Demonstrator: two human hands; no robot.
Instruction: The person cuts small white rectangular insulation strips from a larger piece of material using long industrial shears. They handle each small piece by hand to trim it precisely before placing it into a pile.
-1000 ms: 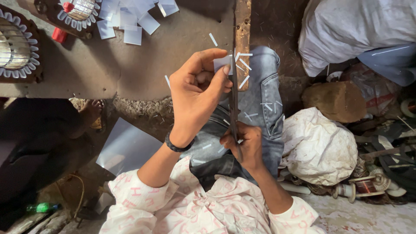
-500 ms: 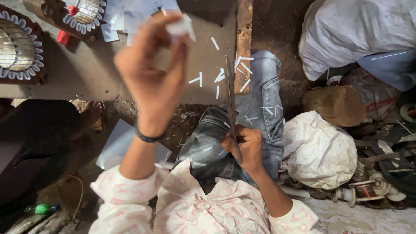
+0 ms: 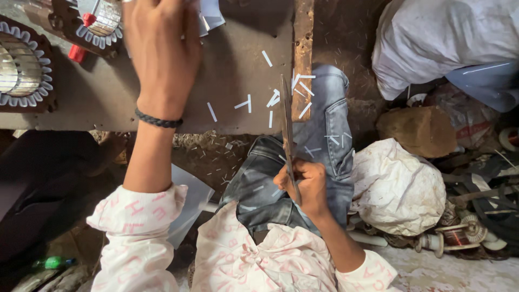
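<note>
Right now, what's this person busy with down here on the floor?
A seated person is cutting up thin white sheet. The right hand grips long scissors resting over a jeans-clad knee. The left hand is stretched out over a low board, towards the white cut pieces at its far edge. Narrow white slivers lie scattered on the board and the jeans. A round motor winding sits at the left.

The bench (image 3: 108, 103) is lying across the top left, with paper strips (image 3: 243, 104) scattered on it near its right end. A wooden plank (image 3: 304, 48) is running along the bench's right edge. The left hand (image 3: 162, 48) is reaching over the bench, and the right hand (image 3: 303, 186) is resting on the knee (image 3: 324, 124) below the plank, gripping scissors (image 3: 286, 124) that are pointing toward the strips. Sacks (image 3: 397, 189) are sitting to the right of the knee.
</note>
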